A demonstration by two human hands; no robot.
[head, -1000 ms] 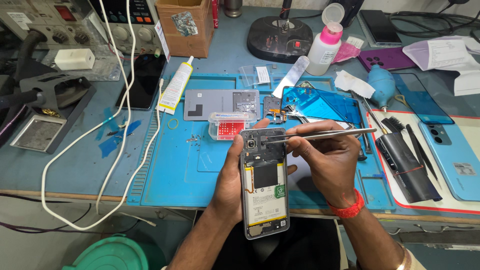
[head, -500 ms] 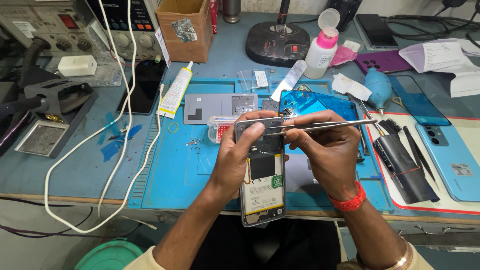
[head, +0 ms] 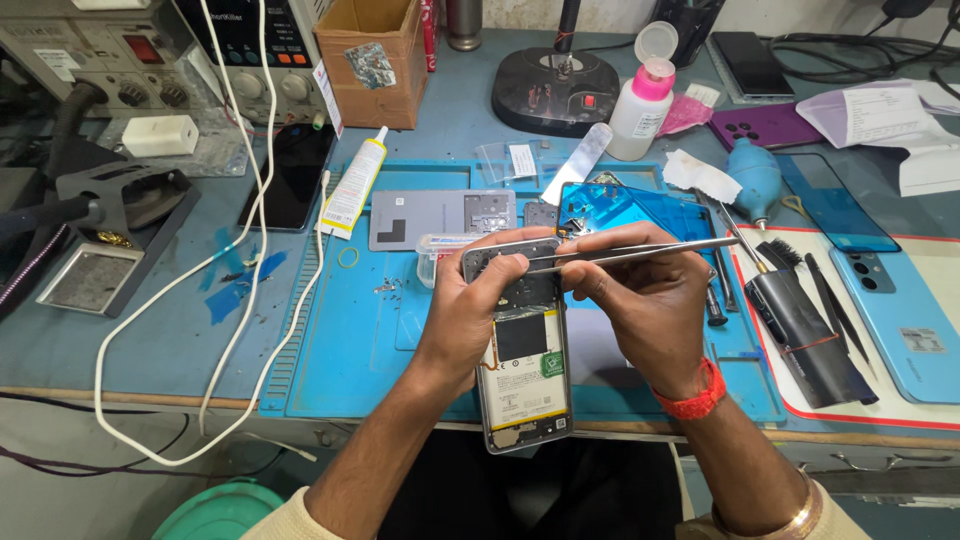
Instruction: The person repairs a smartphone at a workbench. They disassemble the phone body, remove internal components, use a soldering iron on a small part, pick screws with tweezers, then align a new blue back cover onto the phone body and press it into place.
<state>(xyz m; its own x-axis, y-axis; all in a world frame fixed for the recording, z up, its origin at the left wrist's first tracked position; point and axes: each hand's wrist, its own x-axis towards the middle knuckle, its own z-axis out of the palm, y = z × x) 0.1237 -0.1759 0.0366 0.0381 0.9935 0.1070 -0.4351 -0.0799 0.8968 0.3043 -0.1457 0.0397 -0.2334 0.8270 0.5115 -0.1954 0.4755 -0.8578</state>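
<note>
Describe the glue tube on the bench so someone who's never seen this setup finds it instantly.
Start at the blue work mat in the middle of the bench and go to its upper left corner. Lying across that edge, just right of the dark phone lying flat, is the adhesive tube: white and yellow, slim, with a clear pointed nozzle aimed toward the cardboard box. Nothing else nearby is tube-shaped.

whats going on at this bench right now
A person holds an opened smartphone, back cover off and battery showing, upright above a blue work mat. The left hand grips the phone's upper edge, while the right hand holds metal tweezers with the tips at the top of the phone, near the camera area. A glue tube, a pink-capped bottle and a brush lie around.
</note>
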